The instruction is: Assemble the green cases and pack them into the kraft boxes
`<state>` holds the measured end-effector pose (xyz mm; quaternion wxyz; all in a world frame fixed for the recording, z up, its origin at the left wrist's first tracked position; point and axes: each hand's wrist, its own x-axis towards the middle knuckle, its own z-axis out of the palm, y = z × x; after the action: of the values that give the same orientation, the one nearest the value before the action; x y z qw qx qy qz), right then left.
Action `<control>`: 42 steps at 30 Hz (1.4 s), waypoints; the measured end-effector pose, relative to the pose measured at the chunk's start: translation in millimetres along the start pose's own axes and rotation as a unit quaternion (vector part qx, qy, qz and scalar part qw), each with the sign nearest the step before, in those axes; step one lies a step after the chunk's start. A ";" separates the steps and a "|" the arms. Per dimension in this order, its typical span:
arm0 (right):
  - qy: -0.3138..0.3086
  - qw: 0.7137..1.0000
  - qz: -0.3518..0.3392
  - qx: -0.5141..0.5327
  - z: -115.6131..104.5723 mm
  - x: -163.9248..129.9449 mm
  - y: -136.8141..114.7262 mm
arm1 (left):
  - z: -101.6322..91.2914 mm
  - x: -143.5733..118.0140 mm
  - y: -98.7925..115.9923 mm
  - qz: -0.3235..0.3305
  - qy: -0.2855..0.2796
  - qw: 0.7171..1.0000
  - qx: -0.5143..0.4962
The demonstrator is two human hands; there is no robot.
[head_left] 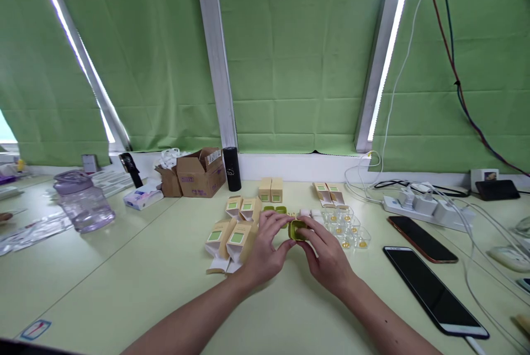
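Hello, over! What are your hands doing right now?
Left hand and right hand both grip small green case. Open cartons left, clear capsules right. Nothing blocking.

Left forearm: I see it come in bare from the lower left, angled up and to the right toward the middle of my view.
Left wrist: nearly straight, in line with the forearm.
Left hand point(265, 250): back turned up toward me, fingers point(276, 221) spread a little and curled forward, thumb reaching right toward the other hand.
Right forearm: bare, coming in from the lower right, angled up and to the left.
Right wrist: bent slightly inward.
Right hand point(329, 261): back up, fingers curled forward and left, index finger and thumb drawn together in a pinch.
Both hands: fingertips meet in the middle, with the forearms forming a V.
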<state>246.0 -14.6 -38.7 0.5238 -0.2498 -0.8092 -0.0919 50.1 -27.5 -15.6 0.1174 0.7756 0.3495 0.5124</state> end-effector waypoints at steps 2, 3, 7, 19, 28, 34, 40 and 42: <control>0.002 1.000 0.001 0.002 0.3 -0.4 0.1 | -0.4 0.4 0.8 -0.004 -0.001 1.000 -0.001; 0.002 1.000 0.001 0.004 0.4 -0.5 0.0 | -0.5 0.6 1.1 -0.005 -0.002 1.000 -0.001; 0.004 1.000 0.000 0.007 0.5 -0.3 -0.6 | -0.5 0.5 0.9 -0.005 -0.003 1.000 -0.001; 0.003 1.000 -0.002 0.009 -0.5 2.2 -2.1 | 0.5 -0.3 0.6 -0.001 0.004 1.000 0.005; 0.000 1.000 0.006 0.014 1.0 0.0 -1.1 | 0.8 -1.1 -1.1 -0.001 0.002 1.000 0.013; 0.004 0.999 0.027 0.023 1.2 -3.0 -1.4 | 0.0 -1.0 -1.8 0.001 -0.001 1.000 0.014; 0.035 0.989 0.118 0.081 2.3 -2.4 -2.4 | -1.2 -2.3 -2.6 0.000 -0.007 1.000 0.004; 0.036 0.977 0.170 0.122 2.3 -0.8 -2.3 | -1.0 -2.3 -2.4 -0.003 -0.003 1.000 0.005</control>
<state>243.2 -15.9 -40.2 0.5872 -0.3139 -0.7408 0.0888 47.7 -27.5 -18.1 0.1162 0.7765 0.3542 0.5080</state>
